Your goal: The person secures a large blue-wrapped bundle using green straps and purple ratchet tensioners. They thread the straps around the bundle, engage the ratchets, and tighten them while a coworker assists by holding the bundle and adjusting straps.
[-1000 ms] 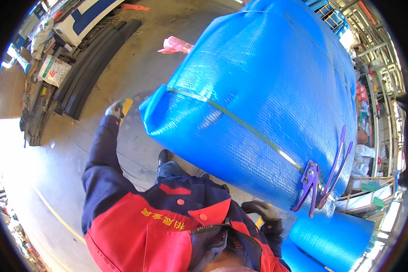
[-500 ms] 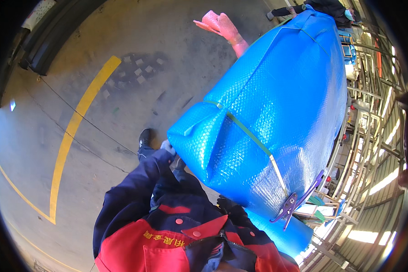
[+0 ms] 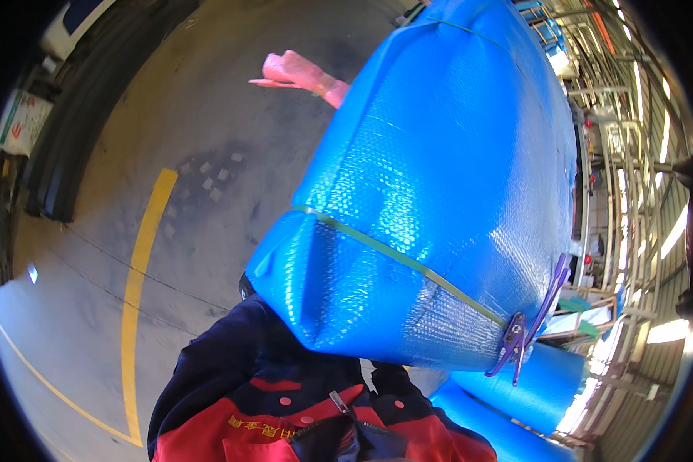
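1 bundle: a large bundle (image 3: 446, 192) wrapped in blue bubble wrap fills the middle and right of the view, its near end folded into a blunt, creased corner just above the person's chest.
Strap: 1 thin green strap (image 3: 393, 250) runs slantwise around the bundle near that end; a 2nd green strap (image 3: 470, 29) crosses the far end.
Clips: 2 purple clips (image 3: 527, 327) pinch the wrap at the lower right edge, 1 short and 1 long, side by side.
Position: the bundle is raised off the concrete floor (image 3: 169, 138), tilted, with its far end reaching up and away toward the metal racks (image 3: 624, 138).
Hands: neither of the person's hands shows; both are hidden below or behind the bundle, so whether they clasp it cannot be told.
Clothing: the dark blue and red jacket (image 3: 269, 385) sits right under the bundle's near end, touching or almost touching it.
Beyond: a pink object (image 3: 296, 73) pokes out from behind the bundle's upper left side.
Floor: a yellow painted line (image 3: 142, 262) runs along the concrete to the left, well apart from the bundle.
Lower right: 2 rolls of blue bubble wrap (image 3: 531, 389) lie just beneath the clips.
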The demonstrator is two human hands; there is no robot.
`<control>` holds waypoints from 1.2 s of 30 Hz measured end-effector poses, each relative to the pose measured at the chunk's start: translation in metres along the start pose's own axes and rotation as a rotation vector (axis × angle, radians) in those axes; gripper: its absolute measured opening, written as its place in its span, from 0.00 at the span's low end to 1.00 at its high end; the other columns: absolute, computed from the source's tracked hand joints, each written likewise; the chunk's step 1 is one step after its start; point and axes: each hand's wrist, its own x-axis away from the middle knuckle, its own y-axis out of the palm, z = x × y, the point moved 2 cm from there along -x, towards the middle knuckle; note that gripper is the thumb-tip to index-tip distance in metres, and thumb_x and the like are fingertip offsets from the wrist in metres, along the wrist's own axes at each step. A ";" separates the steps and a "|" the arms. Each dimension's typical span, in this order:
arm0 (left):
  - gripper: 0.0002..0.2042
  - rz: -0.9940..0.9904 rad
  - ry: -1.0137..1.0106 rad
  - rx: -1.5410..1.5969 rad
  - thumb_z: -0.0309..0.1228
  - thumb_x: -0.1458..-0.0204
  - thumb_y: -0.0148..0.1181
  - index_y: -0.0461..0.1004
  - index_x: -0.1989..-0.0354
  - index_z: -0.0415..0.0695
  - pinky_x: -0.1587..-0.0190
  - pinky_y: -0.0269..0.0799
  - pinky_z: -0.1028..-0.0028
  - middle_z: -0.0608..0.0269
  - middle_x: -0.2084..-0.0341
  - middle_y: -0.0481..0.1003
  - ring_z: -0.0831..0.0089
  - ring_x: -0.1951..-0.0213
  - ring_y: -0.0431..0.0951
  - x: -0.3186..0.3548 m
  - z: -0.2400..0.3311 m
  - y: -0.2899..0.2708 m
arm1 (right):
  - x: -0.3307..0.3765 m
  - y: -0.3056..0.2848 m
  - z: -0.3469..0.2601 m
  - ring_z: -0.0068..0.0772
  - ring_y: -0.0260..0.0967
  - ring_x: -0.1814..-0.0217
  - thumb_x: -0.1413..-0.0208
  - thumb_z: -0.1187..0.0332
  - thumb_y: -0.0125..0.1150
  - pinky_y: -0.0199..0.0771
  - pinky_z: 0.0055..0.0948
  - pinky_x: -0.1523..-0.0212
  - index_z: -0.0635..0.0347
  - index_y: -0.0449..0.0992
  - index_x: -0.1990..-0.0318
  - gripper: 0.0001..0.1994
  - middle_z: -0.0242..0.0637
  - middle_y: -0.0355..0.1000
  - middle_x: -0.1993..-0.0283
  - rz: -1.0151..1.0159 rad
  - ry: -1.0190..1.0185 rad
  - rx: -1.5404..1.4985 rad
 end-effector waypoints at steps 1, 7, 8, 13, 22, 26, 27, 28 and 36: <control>0.15 -0.001 -0.018 -0.025 0.31 0.41 0.61 0.81 0.46 0.48 0.50 0.79 0.60 0.51 0.54 0.85 0.58 0.53 0.85 0.002 0.004 0.007 | -0.006 -0.003 0.007 0.40 0.79 0.46 0.33 0.63 0.56 0.80 0.40 0.42 0.64 0.78 0.44 0.16 0.45 0.80 0.49 -0.008 -0.010 -0.023; 0.15 0.045 -0.066 -0.187 0.32 0.41 0.61 0.81 0.46 0.48 0.50 0.79 0.59 0.50 0.54 0.84 0.56 0.53 0.85 0.006 0.018 0.051 | -0.049 -0.022 0.051 0.41 0.79 0.46 0.33 0.62 0.56 0.80 0.40 0.43 0.64 0.78 0.45 0.17 0.45 0.80 0.50 -0.075 -0.052 -0.116; 0.15 0.054 -0.070 -0.212 0.32 0.41 0.61 0.81 0.46 0.48 0.50 0.79 0.59 0.50 0.54 0.84 0.56 0.53 0.85 0.006 0.021 0.057 | -0.056 -0.026 0.058 0.41 0.79 0.46 0.33 0.62 0.56 0.80 0.40 0.43 0.64 0.78 0.45 0.17 0.45 0.80 0.50 -0.090 -0.063 -0.130; 0.15 0.102 -0.124 -0.340 0.33 0.41 0.60 0.80 0.46 0.48 0.50 0.79 0.59 0.49 0.54 0.84 0.55 0.53 0.84 0.021 0.039 0.091 | -0.081 -0.059 0.091 0.41 0.79 0.46 0.33 0.61 0.57 0.80 0.41 0.43 0.63 0.78 0.45 0.17 0.45 0.80 0.50 -0.151 -0.101 -0.195; 0.16 0.105 -0.107 -0.370 0.34 0.40 0.59 0.80 0.45 0.48 0.50 0.79 0.57 0.48 0.53 0.84 0.53 0.52 0.84 0.012 0.072 0.130 | -0.090 -0.121 0.101 0.41 0.79 0.47 0.32 0.59 0.57 0.81 0.41 0.43 0.63 0.78 0.46 0.17 0.45 0.80 0.50 -0.120 -0.140 -0.176; 0.16 0.095 -0.086 -0.330 0.35 0.40 0.59 0.80 0.45 0.48 0.50 0.79 0.57 0.48 0.53 0.83 0.52 0.52 0.84 0.008 0.070 0.137 | -0.087 -0.131 0.092 0.41 0.79 0.47 0.32 0.58 0.57 0.81 0.41 0.43 0.63 0.78 0.46 0.18 0.45 0.80 0.50 -0.099 -0.146 -0.120; 0.16 0.093 -0.084 -0.326 0.35 0.40 0.59 0.79 0.45 0.48 0.50 0.79 0.57 0.48 0.53 0.83 0.51 0.52 0.84 0.007 0.069 0.139 | -0.086 -0.132 0.089 0.41 0.78 0.47 0.32 0.58 0.57 0.81 0.41 0.43 0.63 0.78 0.46 0.18 0.45 0.80 0.50 -0.095 -0.146 -0.111; 0.16 0.088 -0.083 -0.318 0.35 0.40 0.59 0.79 0.45 0.48 0.50 0.79 0.57 0.48 0.53 0.83 0.51 0.52 0.84 0.005 0.068 0.141 | -0.085 -0.134 0.086 0.41 0.78 0.47 0.32 0.58 0.57 0.81 0.42 0.44 0.63 0.78 0.46 0.18 0.45 0.80 0.50 -0.092 -0.147 -0.102; 0.16 0.011 -0.105 -0.310 0.36 0.39 0.58 0.79 0.45 0.48 0.50 0.78 0.56 0.47 0.53 0.83 0.49 0.52 0.83 -0.012 0.056 0.157 | -0.077 -0.143 0.079 0.41 0.78 0.47 0.32 0.56 0.57 0.81 0.42 0.44 0.62 0.78 0.47 0.19 0.45 0.80 0.51 -0.067 -0.098 -0.084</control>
